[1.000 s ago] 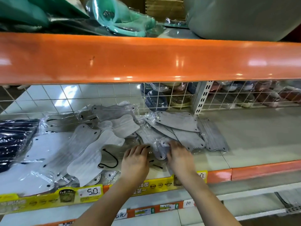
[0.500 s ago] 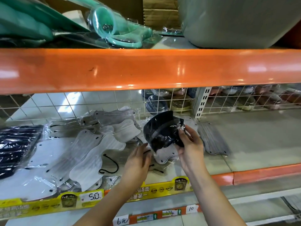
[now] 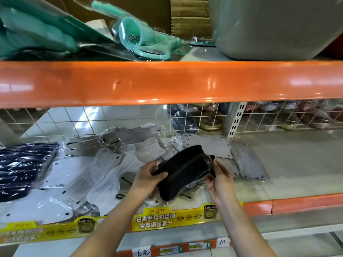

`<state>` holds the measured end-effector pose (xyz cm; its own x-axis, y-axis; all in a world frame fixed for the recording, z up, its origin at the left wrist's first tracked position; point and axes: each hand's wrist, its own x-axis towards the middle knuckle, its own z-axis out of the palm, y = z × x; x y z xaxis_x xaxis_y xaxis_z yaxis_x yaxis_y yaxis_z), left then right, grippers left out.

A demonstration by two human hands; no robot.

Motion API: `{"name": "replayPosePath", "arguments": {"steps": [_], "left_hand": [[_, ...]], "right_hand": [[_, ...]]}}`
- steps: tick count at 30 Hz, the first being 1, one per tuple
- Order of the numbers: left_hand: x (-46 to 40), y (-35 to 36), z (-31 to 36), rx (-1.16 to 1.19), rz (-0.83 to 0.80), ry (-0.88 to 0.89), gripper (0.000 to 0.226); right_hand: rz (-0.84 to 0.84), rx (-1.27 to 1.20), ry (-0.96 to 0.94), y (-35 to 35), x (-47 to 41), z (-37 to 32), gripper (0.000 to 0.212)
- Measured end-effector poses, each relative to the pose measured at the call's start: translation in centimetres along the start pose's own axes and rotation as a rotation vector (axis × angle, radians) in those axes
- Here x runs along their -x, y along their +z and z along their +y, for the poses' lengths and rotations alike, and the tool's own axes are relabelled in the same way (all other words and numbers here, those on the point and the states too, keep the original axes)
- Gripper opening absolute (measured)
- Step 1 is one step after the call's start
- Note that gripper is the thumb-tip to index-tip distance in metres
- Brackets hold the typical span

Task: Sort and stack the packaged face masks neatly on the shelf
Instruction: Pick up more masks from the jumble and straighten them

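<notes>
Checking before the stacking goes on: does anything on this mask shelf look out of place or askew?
Yes. The grey and white masks lie scattered and overlapping, not stacked. The black mask pack, held by the left hand and right hand, sits apart from the dark pile far left.

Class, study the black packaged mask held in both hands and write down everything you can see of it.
The black packaged mask is a dark, matte, fabric-like piece folded along a centre seam, in glossy clear wrapping that shows at its right end. It is held tilted above the shelf, right end higher, over the scattered white and grey masks. The left hand grips its left end, thumb on top; the right hand pinches the right edge.
</notes>
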<state>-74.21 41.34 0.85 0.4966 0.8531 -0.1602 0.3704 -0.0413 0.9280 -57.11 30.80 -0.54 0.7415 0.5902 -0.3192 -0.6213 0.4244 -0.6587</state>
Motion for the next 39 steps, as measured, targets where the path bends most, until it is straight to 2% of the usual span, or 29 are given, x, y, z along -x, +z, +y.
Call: {"name": "replayPosePath", "arguments": {"steps": [2, 5, 11, 14, 17, 19, 21, 22, 24, 25, 27, 29, 31, 33, 35, 37, 39], "left_hand": [[0.2, -0.4, -0.1, -0.098, 0.043, 0.054, 0.007], [0.0, -1.3, -0.9, -0.172, 0.139, 0.083, 0.004], [0.8, -3.1, -1.8, -0.2, 0.342, 0.077, 0.014], [1.1, -3.6, -2.1, 0.049, 0.416, -0.034, 0.016], [1.8, -3.1, -2.1, 0.357, 0.394, -0.171, 0.022], [2.6, -2.3, -1.3, 0.592, 0.342, -0.229, 0.025], [3.0, -1.5, -0.9, 0.713, 0.291, -0.248, 0.028], [3.1, -1.1, -0.8, 0.744, 0.264, -0.248, 0.03], [3.1, -0.4, -0.8, 0.766, 0.199, -0.221, 0.031], [3.1, -0.1, -0.8, 0.758, 0.167, -0.201, 0.03], [3.1, 0.2, -0.9, 0.676, 0.116, -0.159, 0.028], [2.7, -0.2, -1.3, 0.48, 0.108, -0.069, 0.034], [2.4, -1.3, -1.9, 0.197, 0.137, 0.119, 0.054], [2.4, -2.9, -2.3, -0.178, 0.259, 0.311, 0.076], [2.1, -4.7, -3.0, -0.543, 0.446, 0.545, 0.086], [1.9, -6.4, -3.5, -0.682, 0.504, 0.723, 0.072], [1.5, -8.0, -4.1, -0.724, 0.46, 0.831, 0.052]], "right_hand": [[0.041, 0.139, -0.026, -0.6, -0.4, 0.4, 0.013], [0.084, 0.372, -0.075, -1.4, -1.2, 1.0, 0.023], [0.096, 0.757, -0.313, -0.9, -1.6, 1.5, 0.026], [0.088, 1.06, -0.495, -1.3, -1.5, 1.4, 0.037], [0.141, 1.327, -0.781, -0.8, -0.5, 1.7, 0.044], [0.17, 1.444, -0.964, -0.3, 0.2, 2.0, 0.038], [0.017, 1.449, -1.048, 0.5, 1.2, 2.5, 0.026], [-0.111, 1.412, -0.983, 1.0, 1.8, 2.9, 0.02], [-0.311, 1.303, -0.688, 2.1, 2.6, 3.9, 0.016], [-0.375, 1.269, -0.553, 2.6, 2.9, 4.4, 0.017], [-0.427, 1.233, -0.426, 3.3, 3.1, 5.2, 0.013], [-0.441, 1.213, -0.381, 3.7, 2.9, 5.3, 0.01], [-0.449, 1.22, -0.323, 4.1, 2.6, 4.9, 0.009], [-0.469, 1.262, -0.249, 4.4, 2.2, 4.5, 0.01], [-0.539, 1.313, -0.153, 5.0, 2.0, 4.1, 0.014], [-0.618, 1.363, -0.091, 5.9, 2.2, 4.0, 0.018], [-0.691, 1.415, -0.056, 7.0, 2.7, 4.4, 0.022]]}}
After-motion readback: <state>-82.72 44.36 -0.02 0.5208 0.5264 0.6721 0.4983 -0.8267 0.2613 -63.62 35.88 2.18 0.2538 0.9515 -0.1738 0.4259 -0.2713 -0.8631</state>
